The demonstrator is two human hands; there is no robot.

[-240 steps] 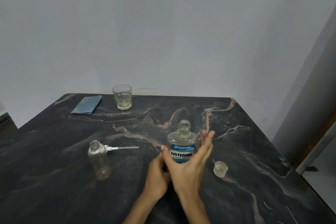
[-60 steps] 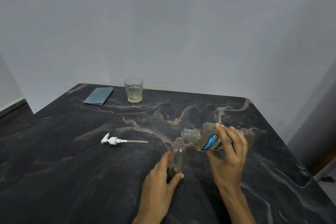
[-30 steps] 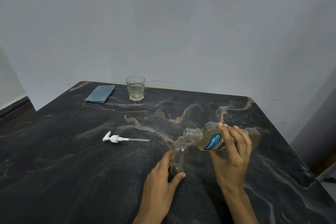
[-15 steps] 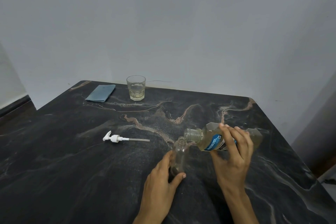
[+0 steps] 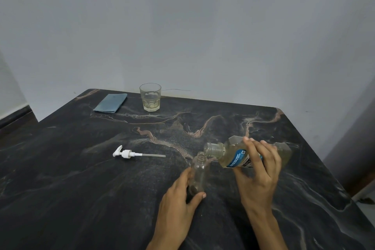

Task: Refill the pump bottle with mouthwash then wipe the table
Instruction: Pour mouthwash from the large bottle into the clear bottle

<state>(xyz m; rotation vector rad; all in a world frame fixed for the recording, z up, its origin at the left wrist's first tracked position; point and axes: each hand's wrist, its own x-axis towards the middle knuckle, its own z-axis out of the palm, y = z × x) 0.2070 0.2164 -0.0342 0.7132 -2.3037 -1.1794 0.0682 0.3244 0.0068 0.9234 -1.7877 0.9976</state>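
Clear plastic is what both hands are closed around: the left hand (image 5: 178,199) grips the lower body of the small pump bottle (image 5: 198,172), thumb curled round its near side and fingers wrapped behind, keeping it upright on the dark marbled table (image 5: 60,189). Just to the right of that grip, the right hand (image 5: 258,176) holds the mouthwash bottle (image 5: 233,153) tipped nearly onto its side, fingers curled over the top of the blue label and thumb under it. Its uncapped mouth points left and sits just above and beside the open neck of the pump bottle, the two necks almost touching. Pale yellowish liquid lies along the lower side of the tilted bottle; whether any is running out cannot be told. Only a little liquid seems to sit at the bottom of the pump bottle. Well to the left of the left hand's grip lies the white pump head (image 5: 125,153) on its side, its dip tube pointing back toward the hands. Far beyond both grips, near the table's back edge, stands a drinking glass (image 5: 150,97) with some pale liquid in it, and just left of it lies a folded blue cloth (image 5: 110,103)
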